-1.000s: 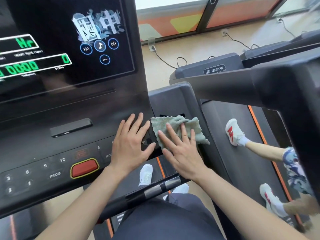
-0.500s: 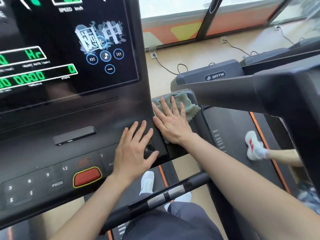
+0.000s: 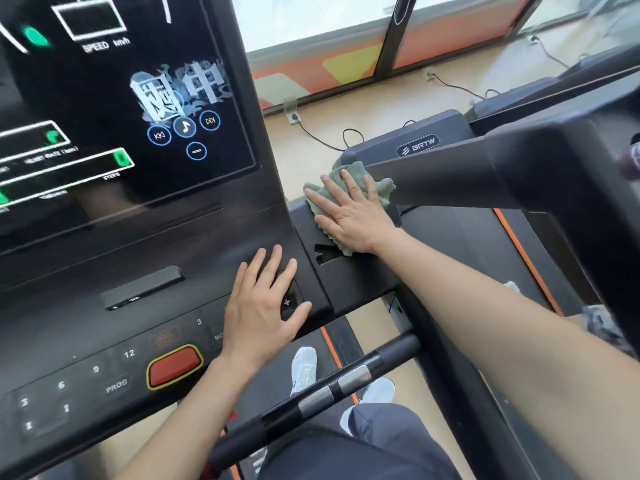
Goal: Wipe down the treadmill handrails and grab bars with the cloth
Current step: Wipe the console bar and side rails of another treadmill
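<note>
Presses cloth (image 3: pixel 384 190) flat under straight fingers (image 3: pixel 349 188) of right hand (image 3: pixel 349 216), on handrail (image 3: pixel 349 275) just right of console (image 3: pixel 138 271). Rests open left hand (image 3: pixel 263 306) on console. Likely next: pulling back along handrail's long axis.

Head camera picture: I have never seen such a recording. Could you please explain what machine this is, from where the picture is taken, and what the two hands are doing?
The camera sits on the person's head and looks down, so both arms are the person's own. The machine is a treadmill. Its console carries a lit screen and a red button. The left hand rests flat on the console and holds nothing. The right hand presses a green cloth flat on the black side panel beside the console. The grab bar with silver patches lies lower, untouched.
</note>
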A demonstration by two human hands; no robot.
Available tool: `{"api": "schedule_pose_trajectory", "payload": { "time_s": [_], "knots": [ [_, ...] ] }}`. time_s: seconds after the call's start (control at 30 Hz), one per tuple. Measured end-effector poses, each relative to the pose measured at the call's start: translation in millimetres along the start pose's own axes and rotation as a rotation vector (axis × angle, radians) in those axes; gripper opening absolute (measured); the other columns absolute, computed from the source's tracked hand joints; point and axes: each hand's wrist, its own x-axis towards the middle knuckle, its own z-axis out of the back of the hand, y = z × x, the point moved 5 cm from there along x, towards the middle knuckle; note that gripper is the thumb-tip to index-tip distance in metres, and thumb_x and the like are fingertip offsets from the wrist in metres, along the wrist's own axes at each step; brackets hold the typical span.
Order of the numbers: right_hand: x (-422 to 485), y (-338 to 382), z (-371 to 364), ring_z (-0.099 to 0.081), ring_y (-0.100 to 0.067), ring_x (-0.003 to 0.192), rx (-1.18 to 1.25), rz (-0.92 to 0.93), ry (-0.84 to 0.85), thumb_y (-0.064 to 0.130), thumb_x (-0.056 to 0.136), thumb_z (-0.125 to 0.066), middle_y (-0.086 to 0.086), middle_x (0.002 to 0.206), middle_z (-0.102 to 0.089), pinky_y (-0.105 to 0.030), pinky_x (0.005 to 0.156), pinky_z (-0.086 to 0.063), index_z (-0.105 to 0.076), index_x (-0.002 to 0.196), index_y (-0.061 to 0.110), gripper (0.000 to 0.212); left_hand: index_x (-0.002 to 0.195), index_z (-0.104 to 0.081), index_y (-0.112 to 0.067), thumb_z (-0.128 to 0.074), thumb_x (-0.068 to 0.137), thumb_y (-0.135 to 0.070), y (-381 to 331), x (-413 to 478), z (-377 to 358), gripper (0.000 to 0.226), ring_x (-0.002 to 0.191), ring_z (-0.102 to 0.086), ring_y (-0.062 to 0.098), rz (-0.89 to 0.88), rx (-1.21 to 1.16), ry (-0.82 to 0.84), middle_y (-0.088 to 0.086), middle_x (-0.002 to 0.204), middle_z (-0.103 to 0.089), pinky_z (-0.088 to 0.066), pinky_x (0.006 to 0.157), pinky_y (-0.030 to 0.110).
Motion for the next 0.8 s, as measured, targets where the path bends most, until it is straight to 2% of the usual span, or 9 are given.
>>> {"api": "schedule_pose_trajectory", "payload": {
  "time_s": [0.1,0.17,0.27,0.37,0.47,0.63,0.7,0.8],
  "knots": [
    [-18.0,-17.0,-7.6,0.020,-0.028,0.153,0.044,-0.055,0.001,0.063,0.101,-0.013,0.009,0.168,0.013,-0.061,0.121,0.001,0.004,0.155,0.052,0.058,0.148,-0.053,-0.021,-0.052,0.087,-0.059,-0.7,-0.1,0.5,0.072,0.154,-0.024,0.025,-0.001,-0.001,-0.002,0.002,0.163,-0.036,-0.019,0.126,0.049],
    [-37.0,-27.2,-16.1,0.021,-0.030,0.152,0.090,-0.084,0.010,0.062,0.101,-0.014,0.008,0.167,0.018,-0.057,0.123,-0.002,0.004,0.156,0.049,0.059,0.147,-0.054,-0.020,-0.052,0.087,-0.058,-1.5,-0.3,0.4,0.071,0.153,-0.025,0.027,-0.001,-0.004,-0.007,0.003,0.163,-0.037,-0.019,0.126,0.049],
    [-74.4,-30.4,-29.8,0.021,-0.029,0.152,0.109,-0.132,0.005,0.059,0.100,-0.005,0.005,0.166,0.022,-0.051,0.124,-0.002,0.007,0.157,0.044,0.061,0.146,-0.055,-0.020,-0.056,0.086,-0.057,-1.4,-1.0,0.0,0.070,0.153,-0.026,0.028,0.003,-0.004,-0.008,0.004,0.162,-0.038,-0.020,0.125,0.049],
    [-110.4,-20.6,-44.4,0.017,-0.028,0.153,0.064,-0.136,-0.016,0.054,0.100,0.000,0.004,0.167,0.016,-0.051,0.125,-0.002,0.007,0.158,0.036,0.062,0.146,-0.055,-0.020,-0.058,0.086,-0.056,-1.7,-1.0,1.1,0.070,0.152,-0.026,0.028,0.000,0.006,-0.008,0.004,0.162,-0.038,-0.020,0.125,0.049],
    [-138.3,-2.1,-57.4,0.010,-0.028,0.155,0.039,-0.118,-0.046,0.051,0.103,-0.006,0.001,0.168,0.005,-0.054,0.124,-0.006,0.000,0.160,0.031,0.060,0.147,-0.054,-0.020,-0.059,0.086,-0.056,-2.1,-0.6,1.8,0.070,0.153,-0.026,0.028,-0.001,0.009,-0.008,0.004,0.162,-0.037,-0.019,0.125,0.048],
    [-160.1,47.5,-70.6,0.016,-0.027,0.154,0.104,-0.055,-0.048,0.047,0.105,-0.020,0.001,0.168,0.011,-0.053,0.124,0.000,0.001,0.161,0.028,0.063,0.147,-0.054,-0.018,-0.070,0.087,-0.051,-2.9,-0.3,1.6,0.069,0.153,-0.025,0.028,-0.015,0.031,-0.007,0.005,0.162,-0.037,-0.019,0.125,0.049],
    [-163.4,60.9,-71.3,0.013,-0.027,0.154,0.112,0.011,-0.065,0.045,0.105,-0.027,0.002,0.169,0.007,-0.052,0.124,0.001,-0.004,0.161,0.028,0.063,0.147,-0.053,-0.019,-0.064,0.087,-0.053,-2.7,-0.3,2.3,0.070,0.153,-0.025,0.028,-0.019,0.039,-0.010,0.005,0.162,-0.037,-0.018,0.126,0.048],
    [-165.3,52.4,-64.5,0.009,-0.024,0.155,0.122,0.083,-0.078,0.047,0.106,-0.027,0.006,0.169,0.003,-0.046,0.125,0.002,-0.005,0.161,0.034,0.060,0.148,-0.053,-0.019,-0.058,0.087,-0.056,-2.6,-0.1,2.3,0.071,0.153,-0.024,0.027,-0.021,0.045,-0.010,0.004,0.162,-0.037,-0.018,0.126,0.047]
  ]
}}
